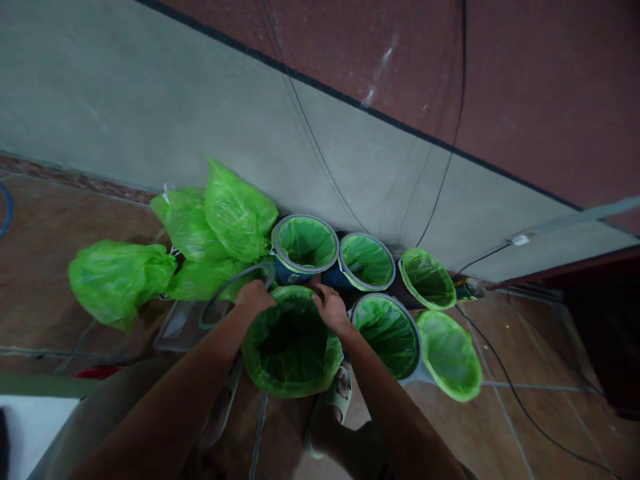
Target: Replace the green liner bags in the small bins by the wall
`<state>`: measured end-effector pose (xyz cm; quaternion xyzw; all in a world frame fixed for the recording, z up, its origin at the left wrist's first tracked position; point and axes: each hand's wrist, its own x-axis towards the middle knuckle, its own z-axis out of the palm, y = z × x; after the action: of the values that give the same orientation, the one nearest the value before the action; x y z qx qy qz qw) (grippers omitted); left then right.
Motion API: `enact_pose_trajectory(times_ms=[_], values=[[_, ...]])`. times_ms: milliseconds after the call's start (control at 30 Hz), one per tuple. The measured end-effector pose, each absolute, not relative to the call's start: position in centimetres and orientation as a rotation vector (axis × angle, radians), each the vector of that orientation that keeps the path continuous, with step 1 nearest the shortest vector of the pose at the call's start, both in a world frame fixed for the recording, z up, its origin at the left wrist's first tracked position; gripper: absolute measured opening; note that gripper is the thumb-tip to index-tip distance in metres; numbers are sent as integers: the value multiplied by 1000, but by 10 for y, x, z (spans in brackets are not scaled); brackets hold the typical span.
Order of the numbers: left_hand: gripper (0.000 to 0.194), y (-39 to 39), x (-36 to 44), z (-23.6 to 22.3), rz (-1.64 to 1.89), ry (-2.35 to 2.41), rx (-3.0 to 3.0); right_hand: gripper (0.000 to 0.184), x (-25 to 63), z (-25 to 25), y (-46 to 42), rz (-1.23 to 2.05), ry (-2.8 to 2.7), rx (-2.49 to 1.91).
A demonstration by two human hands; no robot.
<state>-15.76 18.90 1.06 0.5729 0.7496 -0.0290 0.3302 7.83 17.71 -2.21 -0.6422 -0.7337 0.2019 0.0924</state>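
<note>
A trash bin lined with a green bin liner [295, 383] stands between my feet, its mouth facing up and its inside dark. My left hand [255, 298] grips the liner at the far left of the rim, its fingertips partly hidden. On the far right of the same rim, my right hand [331, 308] is closed over the liner's edge, with the thumb toward the inside. A loose grey ring [209, 308] lies just left of my left hand, partly behind it.
Other lined bins, several with grey rings, stand close by: one bin [306, 268] behind, another bin [387, 337] to the right. Stuffed green bags [117, 277] lie at left, near a clear plastic box [173, 333]. Black cables [510, 387] cross the tiled floor beside the wall [240, 133].
</note>
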Motion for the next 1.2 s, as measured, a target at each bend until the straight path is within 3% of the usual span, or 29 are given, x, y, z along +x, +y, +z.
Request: enact_pose_trajectory(times_ms=[200, 700, 1000, 1200], values=[[37, 197, -152, 4, 113, 1939, 1503, 35, 42, -22, 210, 662, -2447, -1726], [29, 182, -147, -11, -71, 1935, 1610, 25, 48, -38, 223, 829, -2616, -1604], [29, 198, -169, 28, -20, 2001, 1500, 22, 61, -32, 180, 618, -2218, -2221], [39, 202, -191, 48, 45, 2173, 1402, 33, 56, -41, 111, 579, -1754, -2502]])
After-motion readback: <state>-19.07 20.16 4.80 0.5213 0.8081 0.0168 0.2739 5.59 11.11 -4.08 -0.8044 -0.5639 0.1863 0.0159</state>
